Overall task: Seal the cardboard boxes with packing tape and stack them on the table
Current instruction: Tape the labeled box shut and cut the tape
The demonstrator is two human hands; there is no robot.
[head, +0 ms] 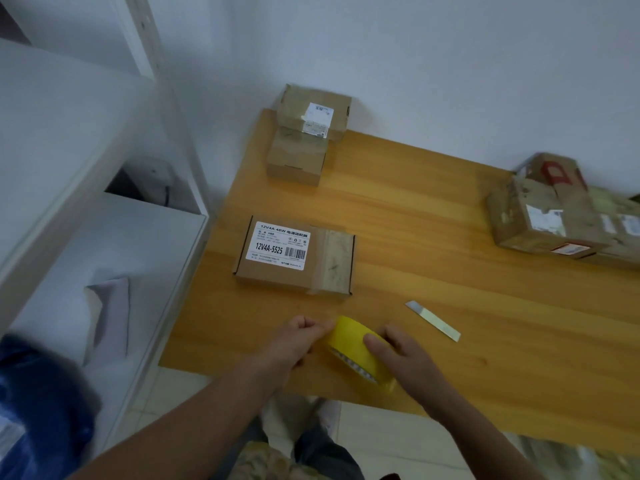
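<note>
Yellow tape (351, 342) roll is held at the near edge of the desk (433, 237), tilted on its side, between both hands. Right hand (403, 353) grips the roll from the right, fingers (373, 341) curled over its outer face. Left hand (299, 339) has its fingers (313, 327) clenched in a pinch at the roll's left rim; whether a free end is lifted cannot be told. Flat box (294, 256) with a white label lies just beyond the hands, closed, a clear strip across its right end. Blade (433, 320) lies on the desk to the right of the roll, apart from it. Two boxes are stacked (306, 140) at the far left corner, against the wall. More boxes (554, 213) sit at the far right edge.
</note>
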